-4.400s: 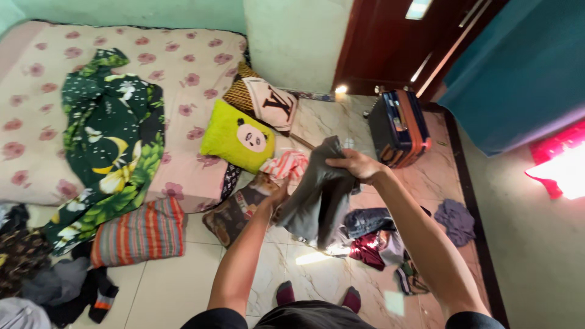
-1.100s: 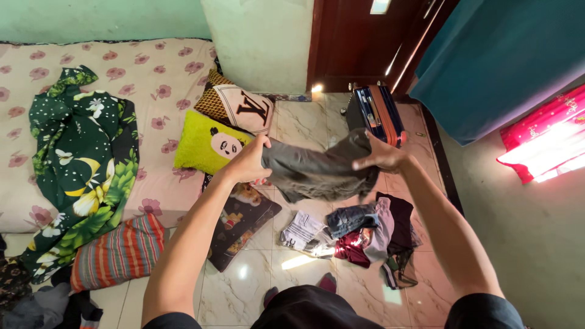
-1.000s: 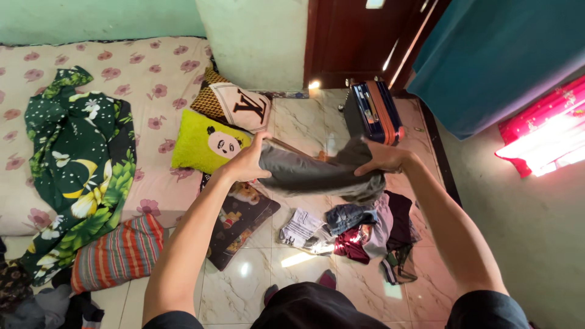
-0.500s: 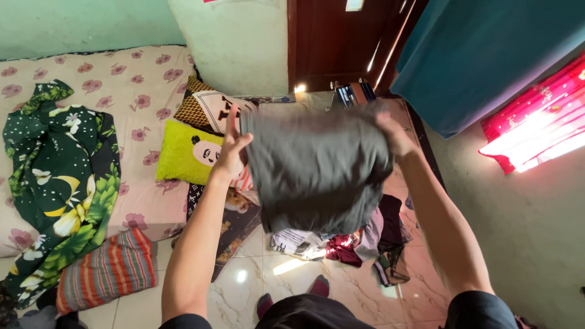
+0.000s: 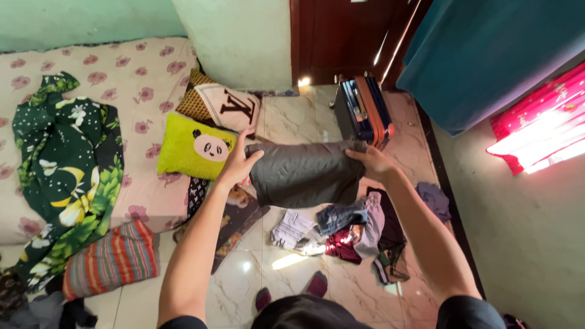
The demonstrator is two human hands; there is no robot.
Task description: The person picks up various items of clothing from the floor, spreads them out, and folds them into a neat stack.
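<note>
Grey garment (image 5: pixel 304 173) held up in the air above the marble floor (image 5: pixel 286 122), folded into a broad rectangle, long axis running left to right, upper edge level, folded lower edge hanging toward the floor. Left hand (image 5: pixel 239 161) clamped on its upper left corner, right hand (image 5: pixel 373 161) pinching the upper right corner; hands apart, one at each end. Kind of garment not clear from the fold. Below it, partly covered, a heap of clothes (image 5: pixel 356 228) on the floor. Yellow panda pillow (image 5: pixel 194 146) at the mattress edge, just left of the left hand. Blue and orange suitcase (image 5: pixel 362 109) beyond, near the door, contents hard to make out.
</note>
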